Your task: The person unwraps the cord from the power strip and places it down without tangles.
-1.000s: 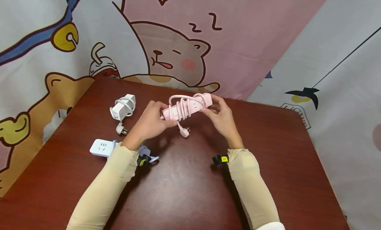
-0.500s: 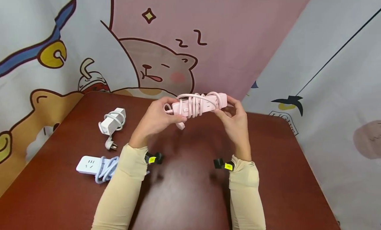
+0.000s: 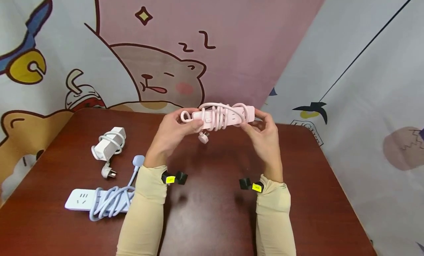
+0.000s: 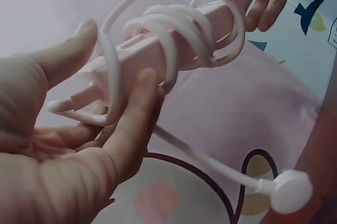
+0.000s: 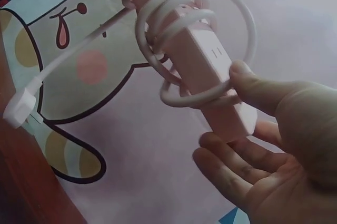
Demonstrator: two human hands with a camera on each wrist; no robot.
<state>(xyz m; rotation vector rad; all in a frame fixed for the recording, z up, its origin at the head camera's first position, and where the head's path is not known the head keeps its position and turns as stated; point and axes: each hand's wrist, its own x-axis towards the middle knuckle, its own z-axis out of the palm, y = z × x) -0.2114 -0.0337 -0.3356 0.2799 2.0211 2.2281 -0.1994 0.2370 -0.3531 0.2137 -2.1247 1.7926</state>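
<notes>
A pink power strip (image 3: 234, 118), its own cord wound round it in several loops, is held up over the far part of the table, almost level. My left hand (image 3: 169, 134) grips its left end, thumb on the front face. At the other end, my right hand (image 3: 266, 139) pinches it between thumb and fingers. The pink plug (image 3: 203, 138) dangles below on a short free length of cord, seen also in the left wrist view as a hanging plug (image 4: 291, 191). In the right wrist view, the right thumb lies at a cord loop (image 5: 202, 99).
On the brown table (image 3: 212, 212), a small white power strip (image 3: 110, 145) with wound cord and plug lies at the left. Nearer me is a longer white power strip (image 3: 80, 199) wrapped in light blue cord, partly behind my left sleeve. A printed curtain (image 3: 248, 39) hangs behind the table.
Both hands have lifted the pink power strip and turned it from slanted to nearly level. The view has shifted, and more of the blue-corded strip shows beside my left sleeve.
</notes>
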